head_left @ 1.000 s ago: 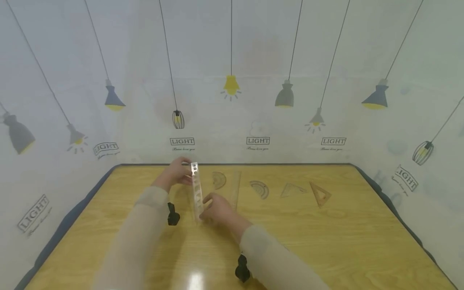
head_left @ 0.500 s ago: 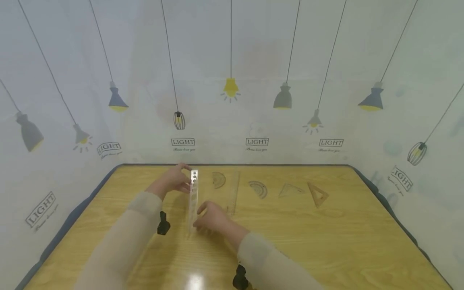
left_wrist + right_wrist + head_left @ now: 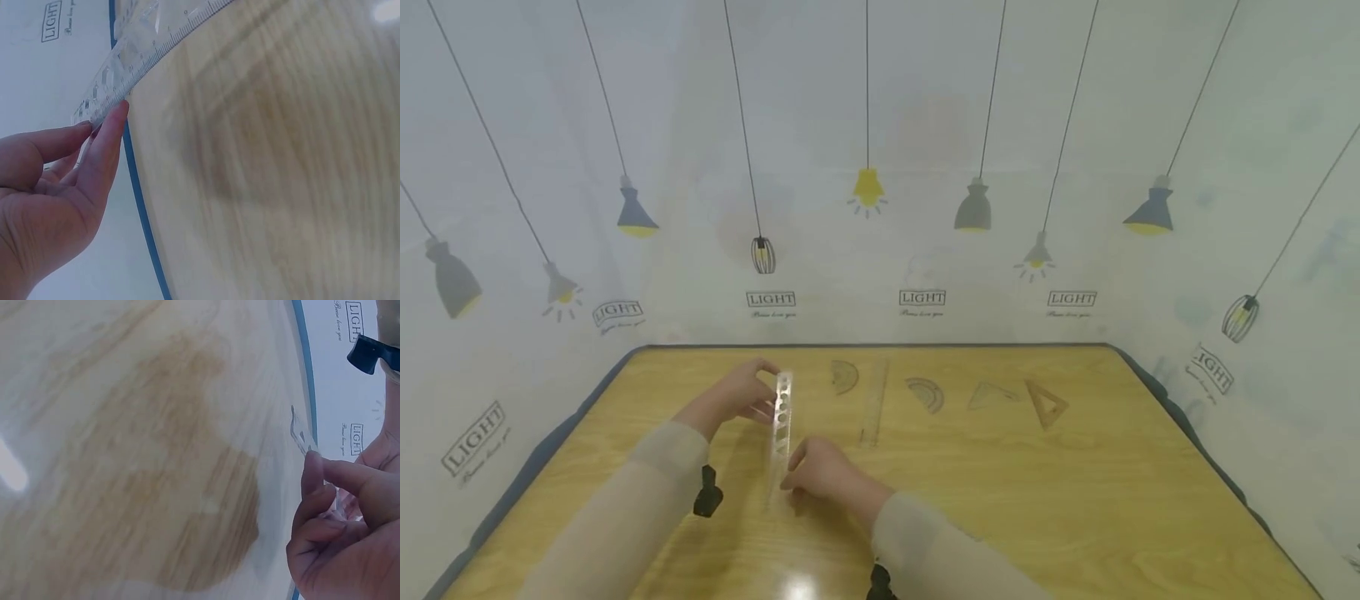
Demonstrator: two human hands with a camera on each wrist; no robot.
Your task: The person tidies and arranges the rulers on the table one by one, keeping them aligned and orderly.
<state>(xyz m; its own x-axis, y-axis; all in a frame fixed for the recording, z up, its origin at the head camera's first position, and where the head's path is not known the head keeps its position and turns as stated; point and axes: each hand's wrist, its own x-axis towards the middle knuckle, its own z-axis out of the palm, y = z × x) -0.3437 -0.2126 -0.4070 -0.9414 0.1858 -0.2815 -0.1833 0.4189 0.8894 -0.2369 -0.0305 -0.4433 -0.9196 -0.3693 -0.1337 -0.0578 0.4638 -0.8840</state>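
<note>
A clear plastic ruler with cut-out shapes [image 3: 782, 408] is held up over the left part of the wooden table, its long side running away from me. At its far end my left hand [image 3: 741, 396] pinches it between thumb and fingers. The left wrist view shows the ruler's marked scale [image 3: 153, 56] and the left hand [image 3: 59, 194] on its end. My right hand [image 3: 826, 468] pinches the near end. In the right wrist view the right hand [image 3: 340, 531] hides most of the ruler; only a tip [image 3: 301, 432] sticks out past the fingers.
Right of the ruler, a row lies on the table [image 3: 1037, 500]: a half-round protractor [image 3: 844, 377], a clear straight ruler [image 3: 874, 404], another protractor [image 3: 925, 395], a clear set square [image 3: 992, 394] and an orange-tinted triangle [image 3: 1046, 405]. A lamp-patterned wall [image 3: 820, 192] closes the back.
Both hands have moved left and toward me, carrying the cut-out ruler away from the row. The row of drawing tools stays in place; the head view has shifted slightly.
</note>
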